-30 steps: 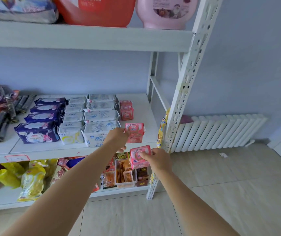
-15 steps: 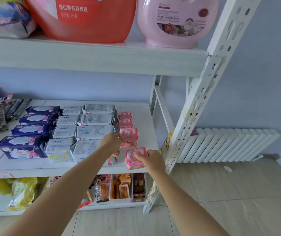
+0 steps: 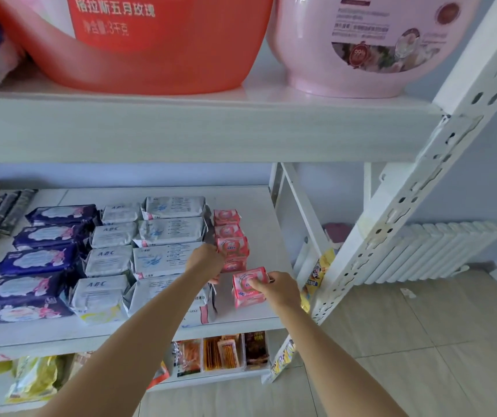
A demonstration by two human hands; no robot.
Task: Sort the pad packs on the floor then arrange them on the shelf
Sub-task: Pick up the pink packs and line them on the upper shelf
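Right hand (image 3: 277,288) pinches pink pad pack (image 3: 248,286) by top edge, pack at front of pink column on middle shelf (image 3: 259,206); left hand (image 3: 206,260) curls round pink pack (image 3: 231,246) just behind. Best: set front pack flat, square to column, snug against neighbour, clear of shelf lip; steady rear stack while releasing

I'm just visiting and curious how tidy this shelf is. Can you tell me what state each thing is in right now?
Left hand: gripping a pink pad pack in the row.
Right hand: gripping the front pink pack, which is at the shelf front, tilted.
Pink row: lined up front to back.
Purple packs: lying flat in a column.
White ABC packs: lying flat in a column.
Red tub: upright on the upper shelf.
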